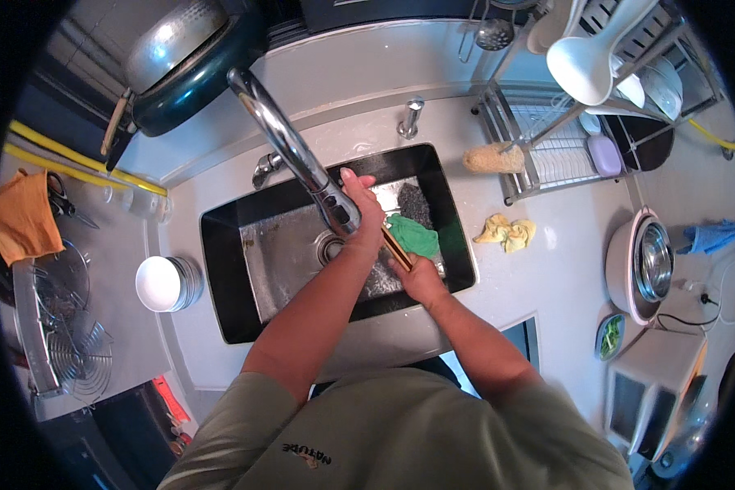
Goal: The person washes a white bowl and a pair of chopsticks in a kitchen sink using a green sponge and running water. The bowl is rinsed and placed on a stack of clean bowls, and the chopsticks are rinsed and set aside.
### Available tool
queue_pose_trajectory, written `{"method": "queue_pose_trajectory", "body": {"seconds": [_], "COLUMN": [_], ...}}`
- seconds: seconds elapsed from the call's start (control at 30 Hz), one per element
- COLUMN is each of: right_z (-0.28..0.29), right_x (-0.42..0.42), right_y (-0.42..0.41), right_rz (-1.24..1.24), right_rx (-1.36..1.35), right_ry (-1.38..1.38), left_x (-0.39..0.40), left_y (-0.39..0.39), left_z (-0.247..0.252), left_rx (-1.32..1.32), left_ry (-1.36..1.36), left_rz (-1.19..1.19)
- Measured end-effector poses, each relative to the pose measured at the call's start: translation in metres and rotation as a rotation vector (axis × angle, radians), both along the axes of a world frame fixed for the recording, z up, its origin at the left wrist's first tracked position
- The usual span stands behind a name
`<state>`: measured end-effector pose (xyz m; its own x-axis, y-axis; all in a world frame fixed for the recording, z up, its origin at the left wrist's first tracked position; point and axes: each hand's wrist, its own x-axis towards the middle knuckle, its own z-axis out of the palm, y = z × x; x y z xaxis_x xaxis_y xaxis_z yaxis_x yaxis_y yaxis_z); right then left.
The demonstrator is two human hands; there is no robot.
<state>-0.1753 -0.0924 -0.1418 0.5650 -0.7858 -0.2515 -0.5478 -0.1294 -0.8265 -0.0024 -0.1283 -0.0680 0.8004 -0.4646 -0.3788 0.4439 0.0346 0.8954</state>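
Note:
My right hand (421, 278) is closed around the lower end of a narrow brown-and-black bundle that looks like chopsticks (397, 248), held slantwise over the sink (459, 245). Beside the chrome faucet's spout head (341, 211), my left hand (364, 199) is at the bundle's upper end; its fingers are partly hidden, so its grip is unclear. A green cloth (413, 236) lies in the sink just right of the bundle, with a dark grey scouring pad (414, 203) behind it. The sink's drain (329, 246) shows left of my left forearm.
Stacked white bowls (159, 283) stand left of the sink. To the right are a yellow cloth (507, 233), a loofah-like scrubber (493, 158), a metal dish rack (551, 153) and nested basins (625, 269). The faucet arches over the sink; a wok (190, 79) hangs or stands behind left.

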Motion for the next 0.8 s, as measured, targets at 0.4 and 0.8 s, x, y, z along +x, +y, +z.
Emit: {"method": "queue_pose_trajectory", "body": {"seconds": [0.4, 0.8], "right_z": [0.014, 0.001], "right_x": [-0.006, -0.007], "right_y": [-0.025, -0.019], "right_rz": [0.214, 0.106], "right_rx": [0.673, 0.287], "right_ry": [0.078, 0.105], "left_x": [0.027, -0.019], "left_y": [0.021, 0.029], "left_z": [0.033, 0.028], "left_rx": [-0.181, -0.287], "left_ry": [0.401, 0.146], "left_rz": [-0.486, -0.17]}}
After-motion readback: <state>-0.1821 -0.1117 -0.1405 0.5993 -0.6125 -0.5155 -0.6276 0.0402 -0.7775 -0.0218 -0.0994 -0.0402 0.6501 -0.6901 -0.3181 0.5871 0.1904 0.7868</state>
